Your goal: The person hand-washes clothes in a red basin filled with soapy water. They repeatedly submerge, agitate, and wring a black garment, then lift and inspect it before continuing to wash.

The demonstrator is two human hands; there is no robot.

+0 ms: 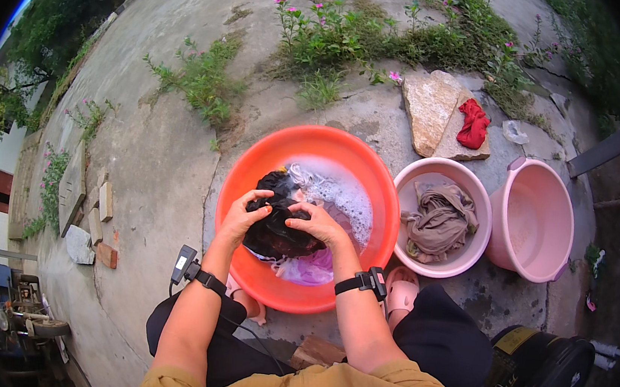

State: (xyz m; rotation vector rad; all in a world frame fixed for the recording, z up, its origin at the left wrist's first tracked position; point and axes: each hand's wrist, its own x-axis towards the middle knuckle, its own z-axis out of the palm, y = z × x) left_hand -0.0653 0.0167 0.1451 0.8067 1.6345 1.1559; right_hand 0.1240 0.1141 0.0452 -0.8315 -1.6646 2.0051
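A large orange plastic basin (pixel 299 300) stands before me with soapy water and wet laundry in it. Both hands are over its left half, at a bunched black garment (pixel 277 235). My left hand (pixel 241 214) pinches cloth at the garment's left side, and my right hand (pixel 320 227) grips it from the right with bent fingers. White suds (pixel 355 198) float at the right of the water. Below the black garment, purple cloth (pixel 310 267) shows near the front wall. A white cloth (pixel 300 174) pokes out behind it. The fingertips are partly sunk in folds.
Right of the basin stand a pink basin (pixel 435 272) holding brown cloth (pixel 443 216) and a pink bucket (pixel 534 217). A red cloth (pixel 473 124) lies on stone slabs (pixel 429 107) behind. A black lidded bucket (pixel 540 376) is at my right, and a brick (pixel 319 352) lies between my legs.
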